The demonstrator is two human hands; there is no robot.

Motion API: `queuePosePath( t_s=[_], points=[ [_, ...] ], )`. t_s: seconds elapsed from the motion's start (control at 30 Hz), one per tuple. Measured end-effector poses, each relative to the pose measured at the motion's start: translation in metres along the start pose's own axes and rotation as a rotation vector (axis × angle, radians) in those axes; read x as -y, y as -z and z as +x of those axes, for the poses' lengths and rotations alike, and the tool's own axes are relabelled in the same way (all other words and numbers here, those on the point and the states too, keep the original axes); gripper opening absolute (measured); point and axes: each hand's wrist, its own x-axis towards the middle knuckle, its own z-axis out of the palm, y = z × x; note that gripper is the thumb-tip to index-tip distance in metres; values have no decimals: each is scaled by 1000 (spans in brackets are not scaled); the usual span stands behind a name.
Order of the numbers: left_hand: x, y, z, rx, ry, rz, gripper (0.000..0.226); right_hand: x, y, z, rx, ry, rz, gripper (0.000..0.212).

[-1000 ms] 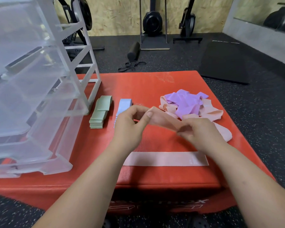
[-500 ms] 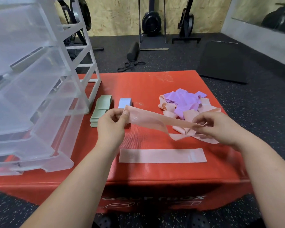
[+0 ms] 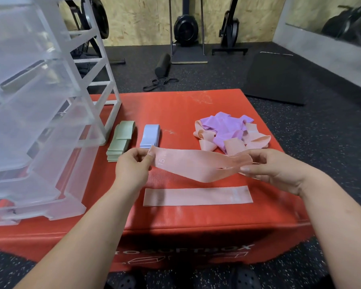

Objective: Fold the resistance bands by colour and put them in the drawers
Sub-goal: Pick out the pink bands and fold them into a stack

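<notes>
Nearest, a flat pink fabric band [image 3: 197,196] lies on the red padded bench [image 3: 175,113] below the fingers [image 3: 258,156]. Left hand [image 3: 131,168] and right hand [image 3: 274,170] pinch the ends of a sagging pink fabric loop [image 3: 196,165]. Past the left fingers: folded green stack [image 3: 120,142], folded blue stack [image 3: 150,135]; past the right, a purple-and-pink heap [image 3: 227,130].

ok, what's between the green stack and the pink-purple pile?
Head view: the blue stack, beside the green stack, then bare red box up to the pile.

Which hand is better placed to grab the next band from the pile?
Right. The right hand pinches the pink fabric band just before the tangled pink and purple band pile; the left hand sits across by the folded light-blue stack.
</notes>
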Motion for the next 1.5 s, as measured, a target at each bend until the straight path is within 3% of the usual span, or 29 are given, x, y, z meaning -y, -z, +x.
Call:
queuePosePath(
  t_s=[0.1, 0.23, 0.33, 0.37, 0.53, 0.7, 0.97, 1.23, 1.5],
  points=[
    [1, -1, -1, 10, 3, 26, 26, -1, -1, -1, -49, 32, -101, 40],
    [1, -3, -4, 30, -1, 49, 28, -4, -4, -2, -262, 88, -267, 9],
    [0, -2, -8, 44, -2, 70, 22, -8, -5, -6, -391, 87, -288, 13],
    [0, -1, -11, 47, -3, 75, 20, -9, -6, -9, -403, 84, -254, 6],
    [-1, 14, -30, 69, 14, 37, 19, -15, -10, -17, -496, 85, -166, 21],
    [-4, 29, -50, 91, 5, 12, 10, -21, -18, -26, -543, 75, -133, 14],
    [2, 47, -63, 97, 81, -39, 18, -34, -40, -36, -638, 77, 2, 14],
    [16, 51, -64, 69, 65, 165, 22, -57, -41, -30, -739, 35, -261, 12],
    [27, 41, -60, 94, 65, 396, 14, -66, -41, -21, -716, -37, -594, 10]
  ],
)
